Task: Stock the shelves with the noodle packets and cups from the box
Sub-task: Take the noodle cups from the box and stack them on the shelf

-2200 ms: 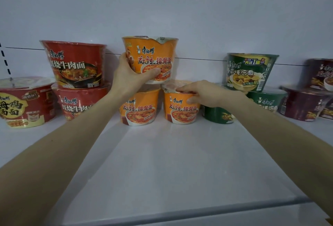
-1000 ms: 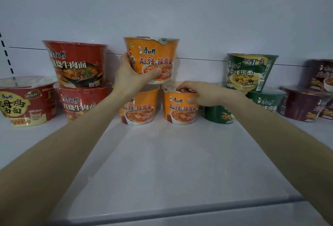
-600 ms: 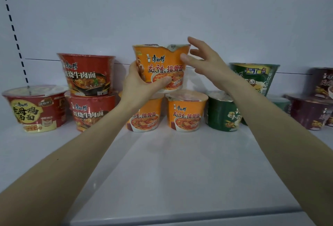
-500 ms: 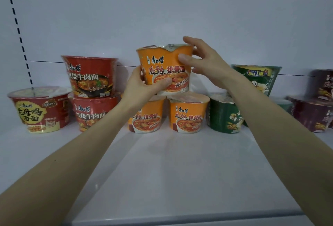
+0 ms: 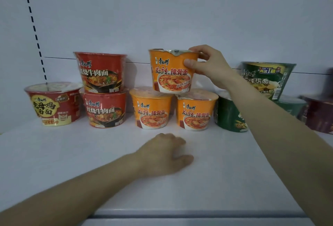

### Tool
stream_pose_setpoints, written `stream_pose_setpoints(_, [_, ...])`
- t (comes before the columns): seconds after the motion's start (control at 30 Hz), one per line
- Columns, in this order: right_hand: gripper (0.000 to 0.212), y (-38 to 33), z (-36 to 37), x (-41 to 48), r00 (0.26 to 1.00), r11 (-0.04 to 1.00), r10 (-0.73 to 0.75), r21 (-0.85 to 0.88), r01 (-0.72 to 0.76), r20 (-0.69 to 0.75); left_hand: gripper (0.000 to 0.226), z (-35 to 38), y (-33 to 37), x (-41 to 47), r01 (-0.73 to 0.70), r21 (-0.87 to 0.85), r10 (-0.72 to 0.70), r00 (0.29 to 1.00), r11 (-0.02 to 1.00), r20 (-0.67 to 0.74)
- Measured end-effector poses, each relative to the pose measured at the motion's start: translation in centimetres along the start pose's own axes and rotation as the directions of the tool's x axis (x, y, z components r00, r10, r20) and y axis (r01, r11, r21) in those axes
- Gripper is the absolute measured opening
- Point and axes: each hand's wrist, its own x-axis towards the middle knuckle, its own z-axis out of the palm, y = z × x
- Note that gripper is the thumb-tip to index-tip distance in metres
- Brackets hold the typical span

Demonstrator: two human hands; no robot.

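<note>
Orange noodle cup looks light to us, thin-walled and wrapped in slick film. We judge that a squeeze would dent it and a loose hold would let it slide, so the stiffer rim is the place to take it. Closest to us, our left hand lies knuckles-up on the white shelf, fingers loosely curled and holding nothing. Past it, two lower orange cups stand side by side near the back of the shelf, and the orange noodle cup rests upright across their lids, bridging the gap. Our right hand grips it at the upper right, thumb on the front wall, fingers hooked over the rim. Its side carries dark lettering and a picture of red noodle soup. Its lid is crumpled at the front edge, with silver showing. Two red cups are stacked to its left, green cups stand to its right, and a plain white back wall closes the scene.
</note>
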Motion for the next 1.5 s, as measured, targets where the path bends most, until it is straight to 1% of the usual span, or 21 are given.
stream_pose_setpoints(0.03, [0.037,0.3,0.1,0.0,1.0,1.0,0.016,0.015,-0.016,0.014,0.064,0.5,0.0,-0.1,0.0,-0.006,0.0,0.999,1.0,0.047])
stream_pose_setpoints(0.1, [0.039,0.9,0.2,0.0,0.999,0.999,0.035,0.023,-0.036,0.034,0.059,0.6,0.1,-0.4,0.029,-0.05,-0.025,0.996,0.998,0.087])
stream_pose_setpoints(0.17, [0.039,1.3,0.3,0.1,0.999,0.999,0.036,0.03,-0.038,0.037,0.056,0.6,0.1,-0.5,0.049,-0.028,-0.046,0.992,0.998,0.117])
stream_pose_setpoints(0.47, [0.049,2.3,0.8,0.4,0.998,0.998,0.046,-0.038,-0.044,0.05,0.058,0.5,0.1,-0.4,0.044,-0.008,-0.043,0.991,0.999,0.123])
stream_pose_setpoints(0.7, [0.05,2.3,0.4,0.8,0.977,0.991,0.13,0.017,-0.135,0.168,0.058,0.7,0.1,-0.4,0.055,-0.005,-0.054,0.989,0.998,0.135])
stream_pose_setpoints(0.83, [0.047,2.5,0.0,1.0,0.961,0.984,0.165,0.023,-0.174,0.22,0.058,0.8,-0.2,-0.3,0.056,-0.003,-0.055,0.989,0.998,0.141])
stream_pose_setpoints(0.93, [0.049,2.5,0.1,0.9,0.961,0.983,0.167,0.033,-0.178,0.222,0.057,0.7,0.0,-0.3,0.043,0.003,-0.043,0.99,0.999,0.131])
stream_pose_setpoints(1.03, [0.057,2.3,0.2,0.9,0.962,0.984,0.159,0.048,-0.173,0.222,0.057,0.7,-0.1,-0.3,0.044,-0.003,-0.043,0.992,0.999,0.115])
stream_pose_setpoints(1.1, [0.067,2.2,0.1,0.7,0.97,0.985,0.153,0.05,-0.165,0.191,0.057,0.7,0.1,-0.3,0.042,0.002,-0.042,0.991,0.999,0.123])
stream_pose_setpoints(1.13, [0.07,2.1,0.0,0.5,0.978,0.987,0.146,0.038,-0.153,0.152,0.057,0.6,0.1,-0.4,0.036,0.011,-0.037,0.992,0.999,0.122])
stream_pose_setpoints(1.2, [0.069,2.0,-0.5,0.0,0.995,0.994,0.093,-0.054,-0.091,0.025,0.057,0.2,0.4,-0.5,0.015,0.025,-0.018,0.992,1.0,0.127])
stream_pose_setpoints(1.23, [0.063,1.9,-0.9,-0.3,0.998,0.987,0.04,-0.153,-0.046,-0.042,0.06,0.0,0.5,-0.5,0.006,0.046,-0.012,0.992,0.999,0.126])
stream_pose_setpoints(1.3, [0.044,1.5,-1.9,-1.2,0.991,0.92,-0.076,-0.39,0.027,-0.112,0.078,-0.2,1.0,-0.7,-0.039,0.124,0.028,0.995,0.992,0.094])
stream_pose_setpoints(1.33, [0.036,1.2,-2.5,-1.7,0.989,0.885,-0.105,-0.463,0.045,-0.106,0.08,-0.3,1.5,-0.8,-0.057,0.162,0.045,0.996,0.985,0.079])
stream_pose_setpoints(1.37, [0.032,0.9,-3.1,-2.4,0.99,0.861,-0.113,-0.506,0.058,-0.078,0.071,-0.4,2.1,-0.9,-0.066,0.193,0.055,0.997,0.979,0.059])
stream_pose_setpoints(1.4, [0.03,0.6,-3.6,-3.2,0.994,0.844,-0.106,-0.533,0.067,-0.042,0.058,-0.3,2.9,-1.1,-0.079,0.211,0.074,0.997,0.974,0.035])
stream_pose_setpoints(1.43, [0.029,0.3,-4.0,-4.2,0.996,0.832,-0.089,-0.551,0.07,-0.009,0.048,-0.3,3.9,-1.3,-0.114,0.213,0.116,0.993,0.97,0.003])
stream_pose_setpoints(1.5, [0.029,-0.3,-4.9,-6.3,0.998,0.811,-0.059,-0.581,0.064,0.028,0.043,-0.1,6.7,-1.8,-0.188,0.21,0.204,0.977,0.96,-0.06])
